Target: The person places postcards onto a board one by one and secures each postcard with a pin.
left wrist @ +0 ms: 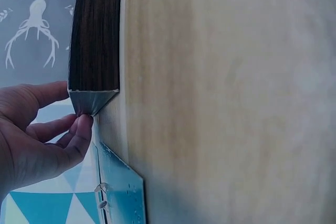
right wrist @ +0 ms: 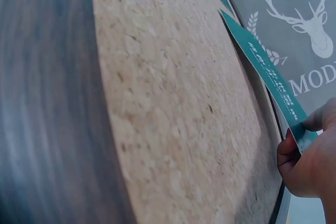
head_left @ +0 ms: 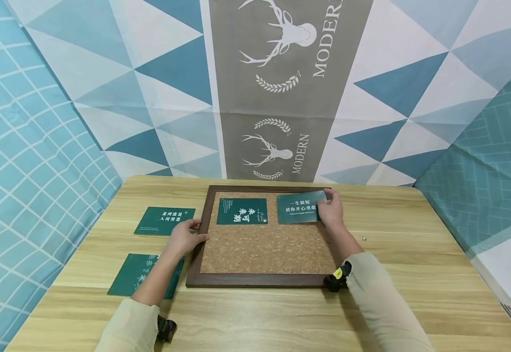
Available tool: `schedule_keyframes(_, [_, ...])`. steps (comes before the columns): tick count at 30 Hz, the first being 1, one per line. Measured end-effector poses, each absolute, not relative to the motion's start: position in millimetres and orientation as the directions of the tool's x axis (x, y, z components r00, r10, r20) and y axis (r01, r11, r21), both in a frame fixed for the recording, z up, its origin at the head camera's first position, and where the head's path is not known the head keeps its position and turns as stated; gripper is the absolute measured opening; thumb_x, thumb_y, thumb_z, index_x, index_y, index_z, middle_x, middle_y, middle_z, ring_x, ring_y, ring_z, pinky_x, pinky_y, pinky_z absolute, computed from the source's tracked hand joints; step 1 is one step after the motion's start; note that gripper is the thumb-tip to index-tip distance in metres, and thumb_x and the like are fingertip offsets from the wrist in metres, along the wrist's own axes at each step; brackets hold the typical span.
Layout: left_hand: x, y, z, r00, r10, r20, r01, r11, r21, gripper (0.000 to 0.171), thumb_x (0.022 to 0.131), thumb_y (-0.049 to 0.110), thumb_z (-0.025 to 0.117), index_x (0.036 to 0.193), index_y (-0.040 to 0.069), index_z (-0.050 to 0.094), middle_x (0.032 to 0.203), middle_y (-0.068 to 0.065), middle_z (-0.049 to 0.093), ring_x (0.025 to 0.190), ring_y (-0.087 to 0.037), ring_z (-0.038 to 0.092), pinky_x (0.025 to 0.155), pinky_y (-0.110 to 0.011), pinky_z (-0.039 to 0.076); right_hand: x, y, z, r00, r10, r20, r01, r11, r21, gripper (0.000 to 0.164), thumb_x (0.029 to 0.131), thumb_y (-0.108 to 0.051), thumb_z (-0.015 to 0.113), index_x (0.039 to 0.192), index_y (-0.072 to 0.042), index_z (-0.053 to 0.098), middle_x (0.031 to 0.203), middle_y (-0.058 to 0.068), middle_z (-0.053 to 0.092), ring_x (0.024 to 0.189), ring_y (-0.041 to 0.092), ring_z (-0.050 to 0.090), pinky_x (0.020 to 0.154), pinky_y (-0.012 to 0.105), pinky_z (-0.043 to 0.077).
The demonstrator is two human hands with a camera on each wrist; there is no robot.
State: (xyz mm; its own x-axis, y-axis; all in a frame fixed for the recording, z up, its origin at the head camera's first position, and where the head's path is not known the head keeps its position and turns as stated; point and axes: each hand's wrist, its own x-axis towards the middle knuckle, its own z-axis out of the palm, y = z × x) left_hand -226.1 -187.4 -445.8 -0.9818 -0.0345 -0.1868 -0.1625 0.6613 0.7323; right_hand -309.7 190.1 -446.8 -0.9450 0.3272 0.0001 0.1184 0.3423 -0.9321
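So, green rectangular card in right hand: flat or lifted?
Lifted at the gripped end: right wrist view shows a gap between card and tan cork.

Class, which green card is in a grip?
The right card over the corkboard, pinched in the right-hand grip. The other three are unheld: the left card lies on the corkboard, a far card and a near card on the table.

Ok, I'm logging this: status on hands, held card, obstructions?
Right hand pinches green card over corkboard, upper right. Left hand grips frame at left edge. Nothing visibly blocking.
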Motion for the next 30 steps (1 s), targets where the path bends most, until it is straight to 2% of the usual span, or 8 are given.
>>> schedule_keyframes(3, [-226.3,-187.0,-446.0,-0.982,-0.037,-0.185,-0.163,0.662,0.732,0.060,0.087,0.020,0.066,0.137,-0.002,0.042,0.131,-0.024,0.050,0.119,-0.038,0.048,0.087,-0.047,0.049,-308.9,189.1,-447.8,-0.960,0.279,0.016,0.082,0.337,-0.938,0.044,0.094,-0.006,0.045,0.137,-0.002,0.035,0.145,0.018,0.035,0.081,0.018,0.039,0.073,0.031,0.036])
schedule_keyframes(5, [-226.1,-187.0,-446.3,-0.982,-0.037,-0.185,-0.163,0.663,0.730,0.060,0.087,0.020,0.066,0.137,-0.002,0.042,0.131,-0.024,0.050,0.119,-0.038,0.048,0.087,-0.047,0.049,-307.6,188.5,-447.4,-0.971,0.240,0.012,0.069,0.323,-0.944,0.045,0.096,-0.007,0.044,0.139,-0.002,0.032,0.152,0.017,0.025,0.098,0.024,0.048,0.083,0.035,0.040])
schedule_keyframes(6, [-226.1,-187.2,-446.3,-0.982,-0.037,-0.185,-0.162,0.664,0.730,0.060,0.087,0.020,0.065,0.137,-0.002,0.042,0.132,-0.024,0.050,0.119,-0.038,0.048,0.087,-0.047,0.049,-307.1,188.3,-447.0,-0.975,0.224,0.005,0.068,0.318,-0.946,0.045,0.096,-0.007,0.043,0.140,-0.002,0.030,0.153,0.018,0.021,0.112,0.029,0.047,0.091,0.037,0.041])
schedule_keyframes(8, [-226.2,-187.3,-446.6,-0.982,-0.041,-0.186,-0.166,0.663,0.730,0.060,0.087,0.020,0.065,0.138,-0.002,0.042,0.132,-0.023,0.050,0.120,-0.038,0.048,0.088,-0.047,0.049,-306.6,188.3,-446.3,-0.980,0.197,-0.017,0.079,0.308,-0.948,0.047,0.098,-0.009,0.043,0.141,-0.003,0.028,0.155,0.017,0.015,0.137,0.033,0.030,0.106,0.042,0.035])
schedule_keyframes(10, [-226.1,-187.4,-446.7,-0.982,-0.041,-0.186,-0.166,0.664,0.729,0.060,0.087,0.020,0.065,0.138,-0.002,0.042,0.132,-0.023,0.050,0.119,-0.038,0.048,0.087,-0.047,0.049,-306.6,189.0,-445.2,-0.983,0.178,-0.047,0.103,0.319,-0.942,0.048,0.098,-0.012,0.043,0.143,-0.004,0.026,0.156,0.017,0.011,0.144,0.033,0.015,0.113,0.046,0.028])
schedule_keyframes(15, [-225.6,-187.0,-445.5,-0.982,-0.041,-0.185,-0.164,0.669,0.725,0.060,0.087,0.020,0.065,0.137,-0.002,0.042,0.132,-0.024,0.050,0.119,-0.038,0.049,0.087,-0.047,0.049,-308.2,192.6,-442.0,-0.987,0.130,-0.098,0.144,0.418,-0.897,0.058,0.096,-0.011,0.047,0.146,-0.002,0.021,0.150,0.024,0.023,0.137,0.038,0.027,0.110,0.051,0.030])
schedule_keyframes(23, [-224.9,-185.9,-443.7,-0.981,-0.044,-0.188,-0.169,0.669,0.724,0.060,0.087,0.019,0.065,0.138,-0.003,0.041,0.131,-0.024,0.050,0.119,-0.038,0.048,0.088,-0.047,0.049,-308.2,195.7,-440.4,-0.989,0.068,-0.127,0.142,0.630,-0.764,0.065,0.094,-0.012,0.051,0.149,0.000,0.016,0.147,0.028,0.030,0.135,0.041,0.031,0.105,0.051,0.037])
schedule_keyframes(30, [-222.9,-184.3,-442.6,-0.982,-0.051,-0.184,-0.169,0.679,0.715,0.058,0.087,0.018,0.066,0.135,-0.004,0.043,0.128,-0.024,0.052,0.117,-0.038,0.050,0.087,-0.047,0.049,-308.3,192.6,-437.8,-0.996,0.059,-0.074,0.093,0.758,-0.646,0.063,0.093,-0.015,0.055,0.144,0.005,0.026,0.138,0.031,0.041,0.126,0.042,0.043,0.095,0.051,0.045])
